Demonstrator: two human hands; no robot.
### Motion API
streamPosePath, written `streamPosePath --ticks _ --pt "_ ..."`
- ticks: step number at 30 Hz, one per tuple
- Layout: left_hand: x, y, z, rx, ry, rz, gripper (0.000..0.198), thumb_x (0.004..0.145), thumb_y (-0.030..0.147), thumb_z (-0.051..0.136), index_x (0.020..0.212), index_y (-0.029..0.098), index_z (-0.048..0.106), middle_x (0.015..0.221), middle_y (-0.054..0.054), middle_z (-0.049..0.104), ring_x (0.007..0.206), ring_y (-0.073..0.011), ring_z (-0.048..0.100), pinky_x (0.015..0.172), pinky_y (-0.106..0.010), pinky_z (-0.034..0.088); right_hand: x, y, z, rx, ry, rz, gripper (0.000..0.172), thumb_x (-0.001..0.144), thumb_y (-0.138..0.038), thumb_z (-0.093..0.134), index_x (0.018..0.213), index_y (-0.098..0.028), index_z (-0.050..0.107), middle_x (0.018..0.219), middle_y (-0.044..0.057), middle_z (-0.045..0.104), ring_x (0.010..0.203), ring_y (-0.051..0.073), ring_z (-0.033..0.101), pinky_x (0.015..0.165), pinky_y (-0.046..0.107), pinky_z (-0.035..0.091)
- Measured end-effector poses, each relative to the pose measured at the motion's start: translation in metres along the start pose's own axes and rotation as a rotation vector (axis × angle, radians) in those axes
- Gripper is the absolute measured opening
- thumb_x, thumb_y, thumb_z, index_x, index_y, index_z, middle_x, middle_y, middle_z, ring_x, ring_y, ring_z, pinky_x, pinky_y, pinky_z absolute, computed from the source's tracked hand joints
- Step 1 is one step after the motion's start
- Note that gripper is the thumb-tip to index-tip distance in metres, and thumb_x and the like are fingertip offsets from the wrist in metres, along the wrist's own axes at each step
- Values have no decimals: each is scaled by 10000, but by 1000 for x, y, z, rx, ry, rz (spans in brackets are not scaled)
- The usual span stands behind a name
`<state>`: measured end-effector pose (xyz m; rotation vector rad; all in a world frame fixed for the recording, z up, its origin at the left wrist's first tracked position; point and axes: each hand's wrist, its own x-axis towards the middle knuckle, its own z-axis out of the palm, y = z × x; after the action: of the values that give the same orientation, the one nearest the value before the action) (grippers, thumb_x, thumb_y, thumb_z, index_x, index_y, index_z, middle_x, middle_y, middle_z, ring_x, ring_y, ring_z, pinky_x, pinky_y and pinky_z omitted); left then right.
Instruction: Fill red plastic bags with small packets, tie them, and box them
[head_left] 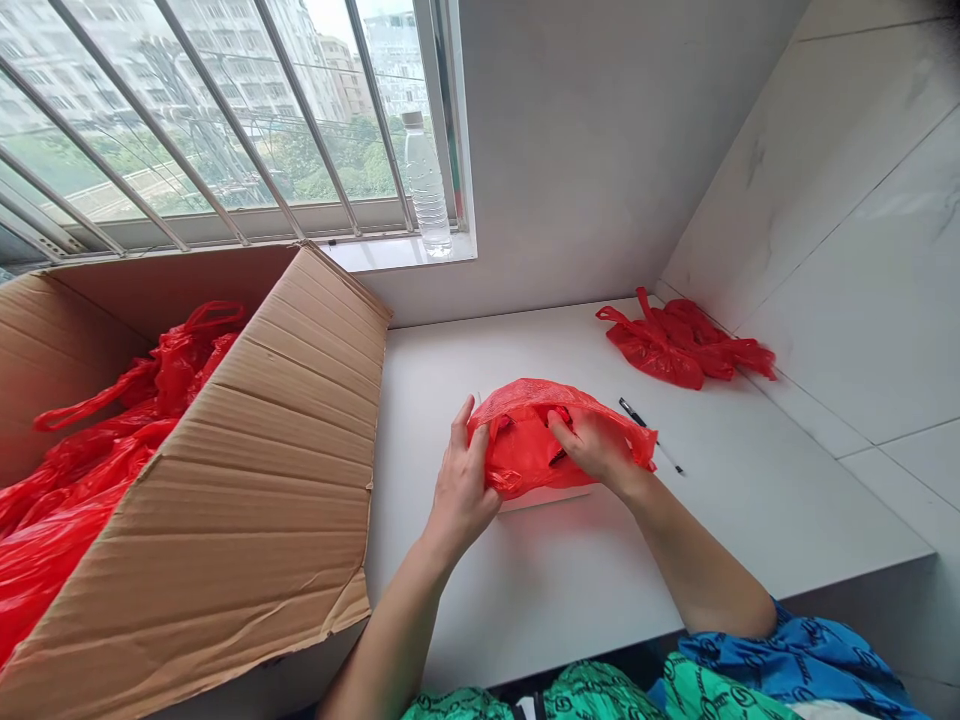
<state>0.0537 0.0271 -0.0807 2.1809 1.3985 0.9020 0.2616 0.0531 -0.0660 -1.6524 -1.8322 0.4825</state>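
A red plastic bag (pixel 525 455) is spread wide at its mouth above the white table. My left hand (pixel 469 475) grips its left rim, with the thumb at the opening and the other fingers along the outside. Inside the mouth is my right hand (pixel 592 440), its fingers curled in a pinch by a small dark item. What that item is, and whether the fingers hold it, is partly hidden by the bag. A black-and-white pen (pixel 651 434) lies on the table just right of the bag.
On the left stands a large cardboard box (pixel 292 440) with several red plastic bags (pixel 161 390) in it. More red bags (pixel 679 340) lie at the table's back right corner. A clear bottle (pixel 427 190) stands on the sill by the barred window. Under the red bag, a thin white edge shows.
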Motion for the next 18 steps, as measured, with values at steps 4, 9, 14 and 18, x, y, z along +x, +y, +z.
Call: streamPosePath --ticks 4,9,14,18 --pt "1 2 -2 -29 43 -10 658 760 9 497 1368 258 457 1610 -110 164 1413 -302 375 951 -423 551 0 -2 0 78 17 -72 267 943 -397 412 843 -227 592 838 36 673 798 214 635 728 332 497" --pt "0 2 -3 -47 32 -12 662 770 7 504 1378 261 441 1613 -100 157 1432 -290 346 994 -429 534 -2 -5 -2 181 -64 -127 307 985 -469 417 1062 -253 621 962 32 705 891 210 657 789 332 513" --pt "0 2 -2 -50 17 -6 599 766 10 524 1313 252 493 1611 -92 161 1436 -296 339 1015 -447 522 -5 2 -5 61 -141 -80 388 1019 -447 304 910 -260 627 751 1 666 687 188 635 683 326 497" --pt "0 2 -1 -55 19 2 535 770 8 514 1253 238 523 1604 -98 180 1427 -298 353 999 -450 531 -10 22 -4 -108 -219 -33 254 973 -339 379 952 -272 623 834 8 687 747 208 645 690 340 496"
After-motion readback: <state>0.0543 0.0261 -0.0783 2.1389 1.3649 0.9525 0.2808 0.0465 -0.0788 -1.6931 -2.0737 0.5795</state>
